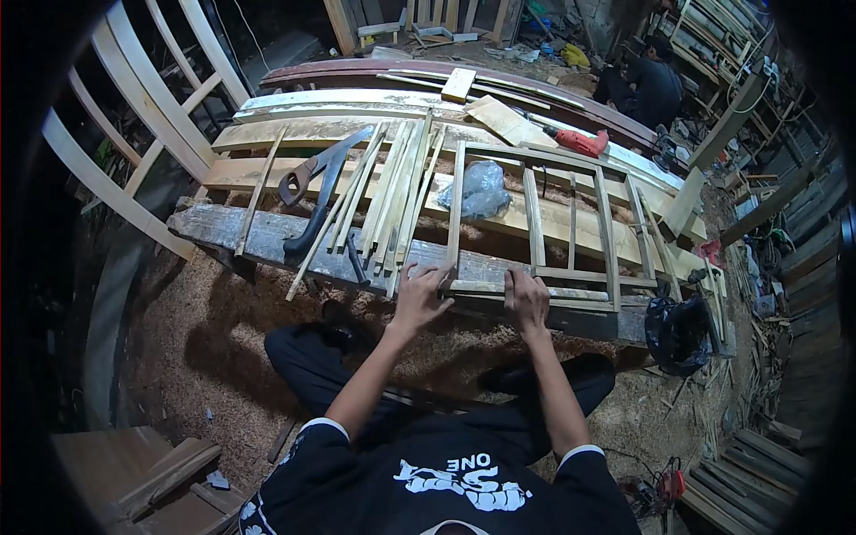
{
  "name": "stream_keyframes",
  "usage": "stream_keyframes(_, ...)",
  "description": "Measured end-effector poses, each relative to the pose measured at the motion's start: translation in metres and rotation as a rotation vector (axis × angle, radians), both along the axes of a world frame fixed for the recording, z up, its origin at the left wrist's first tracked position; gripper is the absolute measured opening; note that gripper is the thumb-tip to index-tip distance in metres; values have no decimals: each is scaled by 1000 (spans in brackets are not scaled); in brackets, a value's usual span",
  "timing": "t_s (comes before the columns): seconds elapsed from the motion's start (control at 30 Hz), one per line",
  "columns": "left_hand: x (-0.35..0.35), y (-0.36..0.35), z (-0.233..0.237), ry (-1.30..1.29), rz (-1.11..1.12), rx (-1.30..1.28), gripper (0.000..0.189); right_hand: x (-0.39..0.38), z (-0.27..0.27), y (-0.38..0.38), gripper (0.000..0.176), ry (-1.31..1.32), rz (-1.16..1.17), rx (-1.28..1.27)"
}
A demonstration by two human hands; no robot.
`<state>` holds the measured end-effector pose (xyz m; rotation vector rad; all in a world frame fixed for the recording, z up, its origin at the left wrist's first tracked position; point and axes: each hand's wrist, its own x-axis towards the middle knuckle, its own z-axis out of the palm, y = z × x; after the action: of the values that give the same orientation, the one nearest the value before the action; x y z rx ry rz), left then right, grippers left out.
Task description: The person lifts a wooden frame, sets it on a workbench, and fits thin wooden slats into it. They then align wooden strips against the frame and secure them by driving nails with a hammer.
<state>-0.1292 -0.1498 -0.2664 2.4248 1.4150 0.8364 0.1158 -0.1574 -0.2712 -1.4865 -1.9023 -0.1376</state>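
A slatted wooden frame (612,245) lies on the bench in front of me, with a thin wooden strip (481,287) along its near rail. My left hand (421,297) is at the near left corner, its thumb spread from the fingers and the fingertips close to the strip's end. Closed fingers of my right hand (528,301) grip the strip near its middle. Left of the frame, several loose wooden strips (392,192) lie side by side. A clear plastic bag (482,190) is visible through the frame's left opening.
A handsaw (330,165) and a hammer (308,230) with a dark handle lie on the left side of the bench. Farther back is a red power drill (581,141). A black plastic bag (675,334) hangs at the right end. Another person (649,85) sits at the back right.
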Motion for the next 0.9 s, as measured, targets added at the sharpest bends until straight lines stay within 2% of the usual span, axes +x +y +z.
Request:
stream_keyframes(0.07, 0, 1, 3, -8, 3, -65, 76, 0, 3, 1, 12, 13, -1, 23)
stream_keyframes(0.17, -2, -2, 25, -41, -28, 35, 72, -8, 20, -2, 12, 11, -89, 73)
stream_keyframes(0.23, -4, -2, 55, -6, 18, 232, 70, -15, 37, -2, 13, 85, -112, 119)
stream_keyframes(0.3, -6, -5, 78, 18, 32, 186, 67, -21, 48, -2, 12, 114, -116, 120)
stream_keyframes(0.33, -6, -7, 85, 10, 69, 248, 65, -25, 53, -3, 12, 127, -158, 140)
stream_keyframes(0.43, -10, -10, 82, 19, 115, 337, 61, -29, 58, -7, 10, 144, -216, 183)
stream_keyframes(0.5, -13, -15, 75, -30, 88, 236, 59, -29, 56, -10, 9, 112, -198, 231)
stream_keyframes(0.57, -12, -23, 71, -36, 97, 242, 54, -26, 56, -11, 8, 92, -196, 291)
stream_keyframes(0.63, -12, -22, 67, 14, 142, 387, 47, -22, 68, -15, 8, 37, -134, 337)
stream_keyframes(0.67, -10, -23, 65, -40, 165, 430, 41, -20, 74, -13, 8, 21, -91, 380)
stream_keyframes(0.8, -13, -28, 91, -18, 219, 539, 35, -21, 109, -9, 9, -60, -43, 457)
stream_keyframes(0.9, -29, -27, 103, 0, 224, 562, 41, -33, 128, -7, 10, -102, 8, 464)
